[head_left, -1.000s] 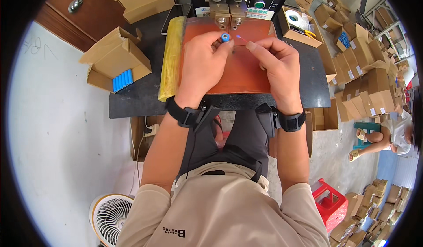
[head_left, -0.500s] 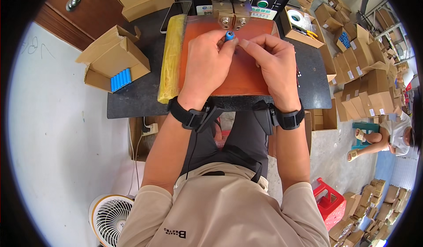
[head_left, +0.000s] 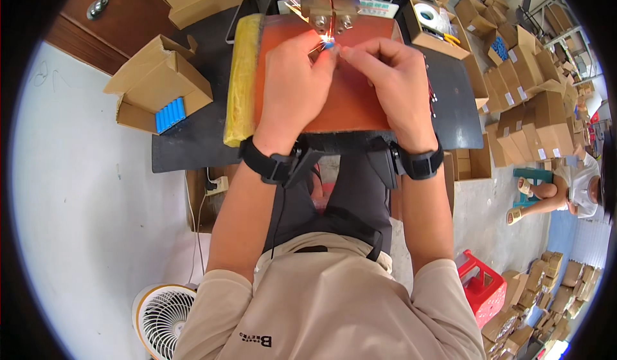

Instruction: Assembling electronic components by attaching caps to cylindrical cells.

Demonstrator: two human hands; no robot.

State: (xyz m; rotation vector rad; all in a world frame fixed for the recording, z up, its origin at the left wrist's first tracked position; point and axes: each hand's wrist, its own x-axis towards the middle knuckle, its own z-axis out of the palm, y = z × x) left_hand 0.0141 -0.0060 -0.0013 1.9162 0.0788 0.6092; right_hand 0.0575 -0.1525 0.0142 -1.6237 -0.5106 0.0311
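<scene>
My left hand (head_left: pixel 297 83) is closed around a small blue cylindrical battery cell (head_left: pixel 330 45), its end raised to the electrodes of a spot welder (head_left: pixel 331 13). Bright sparks fly out at the point of contact, and their glare hides the cell's end. Just right of the cell, my right hand (head_left: pixel 391 77) has thumb and forefinger pinched together. Whatever lies between those fingertips is too small to make out. Both hands hover over an orange-red mat (head_left: pixel 347 112) on the dark table.
Left of the mat lies a yellow wrapped roll (head_left: pixel 242 83). An open carton (head_left: pixel 154 77) holds several blue cells (head_left: pixel 170 115). On the right, a box (head_left: pixel 440 42) contains a white tape roll and yellow-handled pliers. Thin wires (head_left: pixel 431 93) lie beside my right hand. A person sits far right.
Sparks have burst out at the welder's electrodes, where none showed before. The cell has come up against the electrodes in my left hand. My right hand keeps its pinch beside it.
</scene>
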